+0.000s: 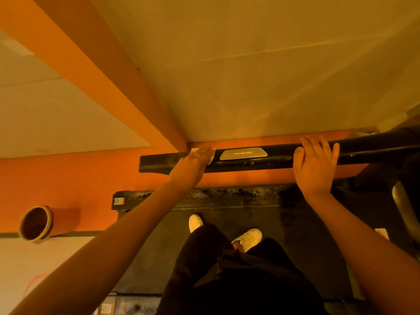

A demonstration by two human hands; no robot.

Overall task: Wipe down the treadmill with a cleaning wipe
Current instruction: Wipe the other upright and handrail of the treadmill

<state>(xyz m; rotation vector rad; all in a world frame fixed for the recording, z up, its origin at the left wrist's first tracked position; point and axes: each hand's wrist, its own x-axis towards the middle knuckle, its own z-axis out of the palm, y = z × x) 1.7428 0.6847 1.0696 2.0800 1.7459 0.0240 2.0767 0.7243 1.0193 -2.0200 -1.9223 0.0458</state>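
No words or numbers can be read. A small white sticker on the left end of the black treadmill side rail bears a crossed-circle prohibition sign. A second such sticker sits at the bottom edge, its sign faint. The grey oval plate on the black handrail shows a thin cross-shaped line.

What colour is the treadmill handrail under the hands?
Black, on the round treadmill handrail; head view, under orange-tinted light.

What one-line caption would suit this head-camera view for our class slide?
Left hand presses a cleaning wipe on the treadmill handrail while the right hand rests on it.
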